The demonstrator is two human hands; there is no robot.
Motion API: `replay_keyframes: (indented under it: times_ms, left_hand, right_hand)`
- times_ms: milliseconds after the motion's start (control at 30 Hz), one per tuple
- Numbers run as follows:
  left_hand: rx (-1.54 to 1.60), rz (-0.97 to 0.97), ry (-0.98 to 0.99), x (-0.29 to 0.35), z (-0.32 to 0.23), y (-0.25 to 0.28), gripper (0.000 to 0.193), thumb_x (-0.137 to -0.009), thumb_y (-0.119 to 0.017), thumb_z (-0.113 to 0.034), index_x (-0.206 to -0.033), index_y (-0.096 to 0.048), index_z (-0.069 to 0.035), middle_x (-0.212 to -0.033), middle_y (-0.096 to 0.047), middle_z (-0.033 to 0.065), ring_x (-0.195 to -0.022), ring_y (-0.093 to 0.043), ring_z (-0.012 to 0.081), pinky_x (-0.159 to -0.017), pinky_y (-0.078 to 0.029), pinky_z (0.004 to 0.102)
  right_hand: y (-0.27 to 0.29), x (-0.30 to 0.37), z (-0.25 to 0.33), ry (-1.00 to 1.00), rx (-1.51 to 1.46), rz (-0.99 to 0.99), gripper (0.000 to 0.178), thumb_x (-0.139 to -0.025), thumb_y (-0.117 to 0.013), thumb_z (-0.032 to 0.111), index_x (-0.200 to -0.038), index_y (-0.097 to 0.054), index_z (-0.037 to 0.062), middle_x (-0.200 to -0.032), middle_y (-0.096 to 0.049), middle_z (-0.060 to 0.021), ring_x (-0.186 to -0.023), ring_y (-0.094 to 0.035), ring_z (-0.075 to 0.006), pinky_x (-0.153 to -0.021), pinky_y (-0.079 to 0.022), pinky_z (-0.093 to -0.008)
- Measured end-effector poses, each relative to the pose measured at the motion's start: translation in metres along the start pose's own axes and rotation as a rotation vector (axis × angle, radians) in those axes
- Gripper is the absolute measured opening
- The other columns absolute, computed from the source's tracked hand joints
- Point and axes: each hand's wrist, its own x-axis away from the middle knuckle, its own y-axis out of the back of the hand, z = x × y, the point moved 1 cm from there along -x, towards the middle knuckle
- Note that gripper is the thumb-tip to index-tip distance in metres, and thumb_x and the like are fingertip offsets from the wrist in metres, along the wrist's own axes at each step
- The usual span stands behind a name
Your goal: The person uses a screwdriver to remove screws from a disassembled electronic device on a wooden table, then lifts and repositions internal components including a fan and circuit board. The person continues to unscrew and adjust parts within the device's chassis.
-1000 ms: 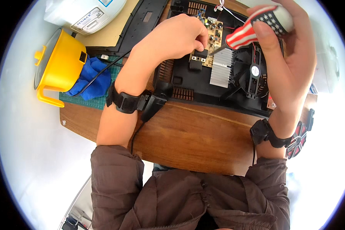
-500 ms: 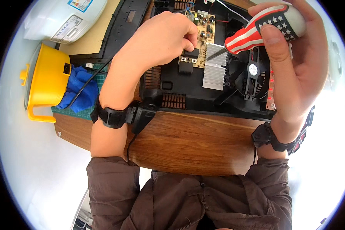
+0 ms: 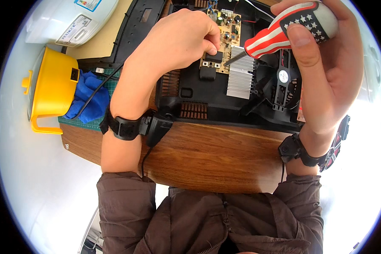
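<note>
The right hand (image 3: 326, 72) tilts the screwdriver (image 3: 283, 29) so that its tip now meets the board (image 3: 224, 31) near the heatsink (image 3: 240, 78); a second ago it was raised clear. The left hand (image 3: 178, 42) slides farther across the board, fingertips (image 3: 211, 42) pinching beside the tip.

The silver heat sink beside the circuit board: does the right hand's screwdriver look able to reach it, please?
Probably yes: the screwdriver tip in the right hand sits just above the heat sink, uncovered; the left hand rests beside it on the circuit board.

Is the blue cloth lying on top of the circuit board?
No, the blue cloth lies beside the yellow pot, well left of the circuit board that the left hand touches.
</note>
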Motion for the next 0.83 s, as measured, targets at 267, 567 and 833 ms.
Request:
replay_keyframes:
  times_ms: [267, 567, 833]
  left_hand:
    - [-0.005, 0.018, 0.02, 0.0, -0.004, 0.001, 0.006, -0.084, -0.076, -0.007, -0.089, -0.077, -0.003, -0.08, -0.073, 0.0137, -0.076, -0.071, 0.0274, -0.072, -0.054, 0.0366]
    - [-0.096, 0.016, 0.056, -0.002, -0.01, 0.002, 0.004, -0.084, -0.079, -0.012, -0.085, -0.078, -0.009, -0.079, -0.073, 0.0132, -0.081, -0.073, 0.0304, -0.073, -0.056, 0.0417]
    - [-0.048, 0.017, 0.029, -0.003, -0.006, 0.0, 0.004, -0.084, -0.078, -0.011, -0.085, -0.078, -0.007, -0.078, -0.073, 0.0142, -0.081, -0.073, 0.031, -0.073, -0.056, 0.0419]
  right_hand:
    - [-0.008, 0.0, -0.012, 0.013, -0.255, -0.007, 0.055, -0.1, -0.068, 0.03, -0.134, -0.046, -0.0079, -0.101, -0.062, -0.0113, -0.093, -0.062, -0.016, -0.082, -0.052, -0.0295]
    - [-0.005, -0.002, -0.001, 0.117, -0.126, 0.146, 0.048, -0.095, -0.072, 0.014, -0.131, -0.049, -0.009, -0.112, -0.061, -0.0167, -0.094, -0.064, -0.0174, -0.084, -0.053, -0.0307]
    - [-0.009, 0.004, -0.002, 0.009, -0.221, 0.076, 0.048, -0.096, -0.071, 0.016, -0.132, -0.05, -0.0077, -0.116, -0.061, -0.0192, -0.095, -0.065, -0.0194, -0.085, -0.053, -0.031]
